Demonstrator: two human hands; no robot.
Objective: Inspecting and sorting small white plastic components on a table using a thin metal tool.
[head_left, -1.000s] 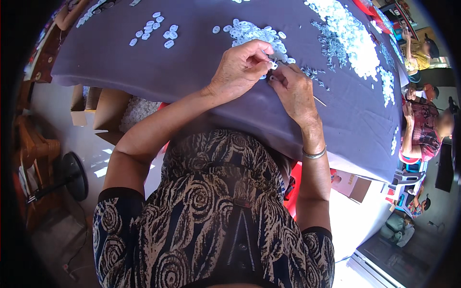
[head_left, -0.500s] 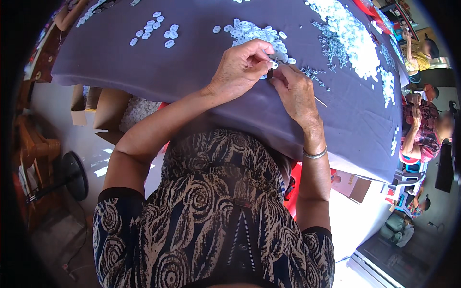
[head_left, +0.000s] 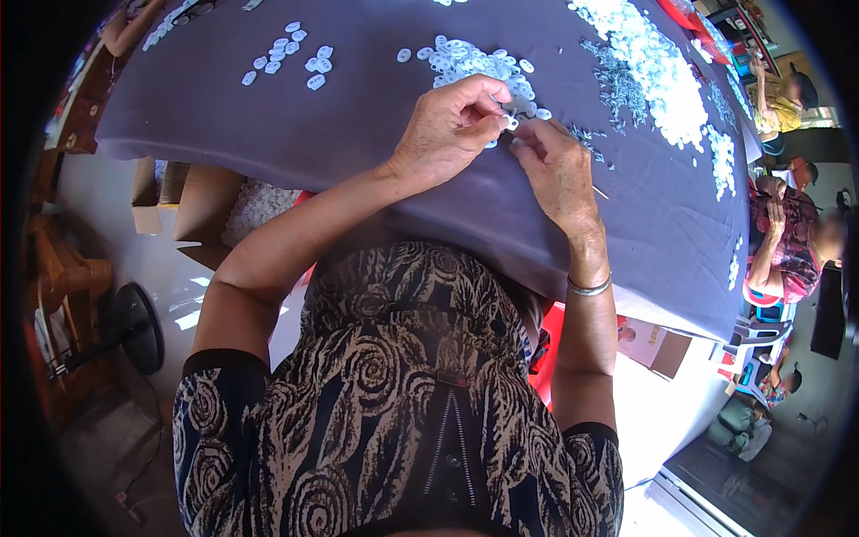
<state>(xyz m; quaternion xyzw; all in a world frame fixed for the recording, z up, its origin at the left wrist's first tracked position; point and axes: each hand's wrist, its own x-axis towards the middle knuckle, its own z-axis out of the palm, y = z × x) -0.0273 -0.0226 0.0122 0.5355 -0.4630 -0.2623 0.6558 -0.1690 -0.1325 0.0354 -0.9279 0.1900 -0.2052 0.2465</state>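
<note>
In the head view, a bench [head_left: 295,134] draped in grey-purple cloth curves across the top, its near edge running just past the person's wrists. The left hand [head_left: 447,134] and right hand [head_left: 555,166] meet close to that near edge, toward its right half. Both grips are closed, fingertips pinching a small white piece [head_left: 510,122] held between them; its long axis is too small to tell. A pile of white pieces [head_left: 474,61] lies just beyond the hands, and a larger heap [head_left: 653,63] sits toward the far right corner. Bare cloth opens to the left.
</note>
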